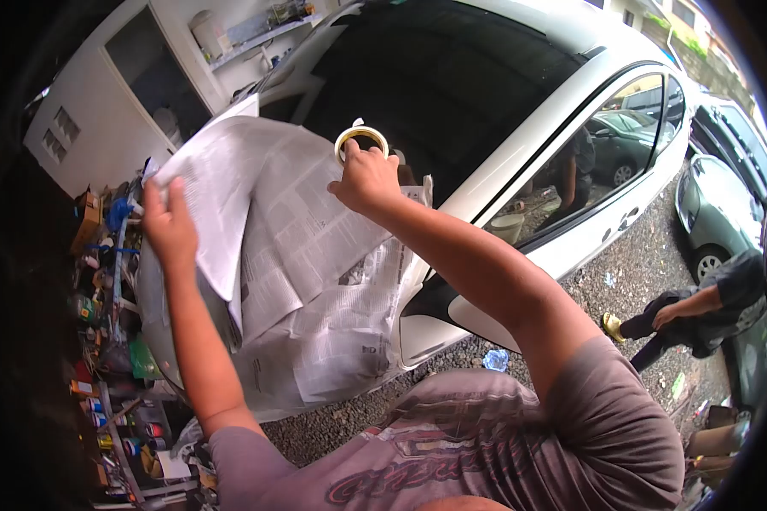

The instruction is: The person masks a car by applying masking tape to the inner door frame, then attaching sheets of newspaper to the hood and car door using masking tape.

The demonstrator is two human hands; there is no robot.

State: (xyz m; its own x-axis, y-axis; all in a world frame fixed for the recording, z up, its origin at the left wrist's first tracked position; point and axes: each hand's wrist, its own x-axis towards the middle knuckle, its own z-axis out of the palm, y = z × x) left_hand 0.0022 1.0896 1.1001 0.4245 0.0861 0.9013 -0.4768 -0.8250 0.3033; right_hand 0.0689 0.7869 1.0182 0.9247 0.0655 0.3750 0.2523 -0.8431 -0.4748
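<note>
My right hand point(368, 175) is closed on a roll of tape point(361, 133) above the lower edge of the dark windshield point(435, 77). At the left, my left hand point(170, 223) holds the edge of a folded sheet of newspaper point(217, 183), which is raised and bent over the car's hood. More newspaper point(341, 341) covers the hood and hangs toward the near fender. The fingertips of my left hand are slightly blurred, and part of them lies behind the paper.
The white car point(588, 230) stretches to the upper right. A person point(707, 302) in dark clothes stands beside a green car point(724, 204). Cluttered shelves point(115, 341) line the left side. Blue crumpled paper point(496, 360) lies on the gravel point(588, 294).
</note>
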